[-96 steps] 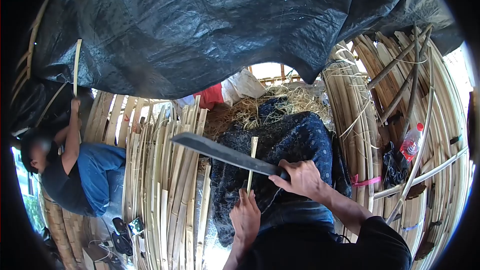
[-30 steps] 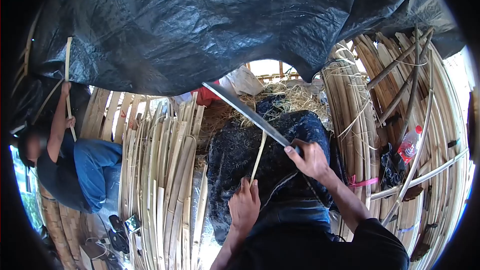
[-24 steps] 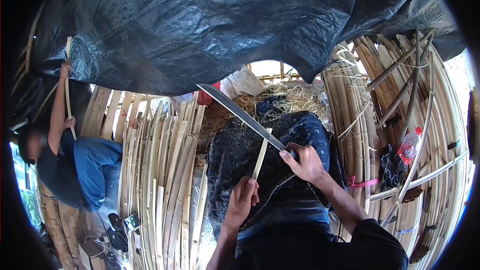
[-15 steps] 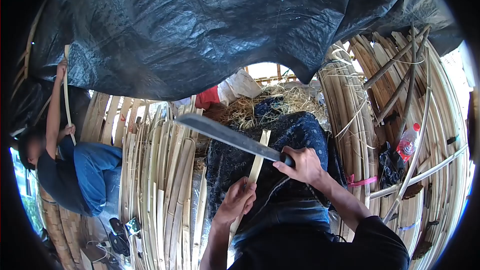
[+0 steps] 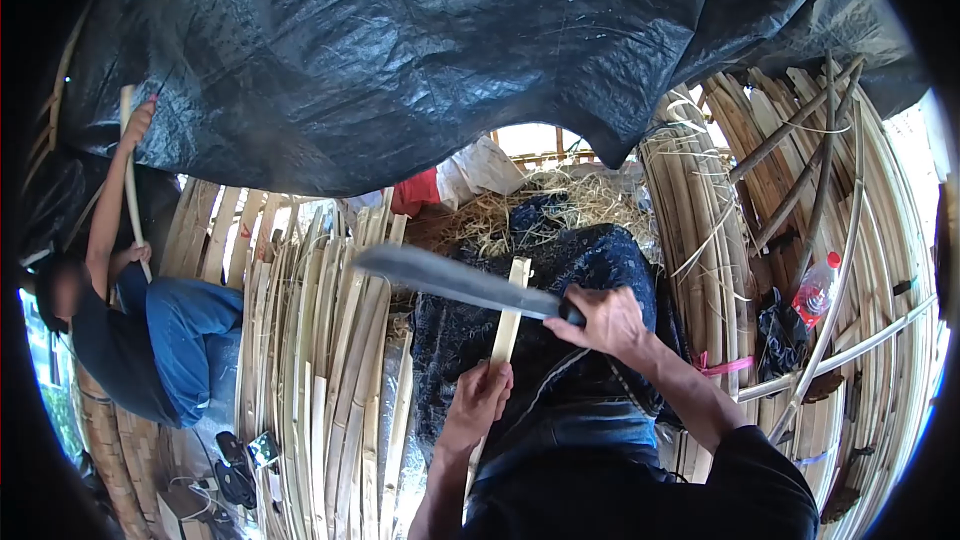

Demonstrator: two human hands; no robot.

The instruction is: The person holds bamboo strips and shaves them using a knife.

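My right hand (image 5: pixel 607 320) is closed round the dark handle of a machete (image 5: pixel 455 280). Its long, wide blade points left and crosses over the upper part of a pale bamboo strip (image 5: pixel 506 336). My left hand (image 5: pixel 478 406) grips that strip lower down, fingers wrapped round it, with its top end standing up past the blade. Whether the blade touches the strip I cannot tell. A dark patterned cloth (image 5: pixel 590 260) covers my legs beneath both hands.
Bamboo strips (image 5: pixel 345 370) stand in a row at left, and bundled strips (image 5: pixel 690 230) at right. Shavings (image 5: pixel 590 198) lie ahead. A black tarp (image 5: pixel 420 50) hangs overhead. A co-worker (image 5: pixel 130 330) sits at far left, holding a strip. A red-capped bottle (image 5: pixel 817 290) lies at right.
The machete blade has tipped lower at its far end, and the bamboo strip has shifted slightly left. Both hands keep their hold. The co-worker's raised hand has moved a little right.
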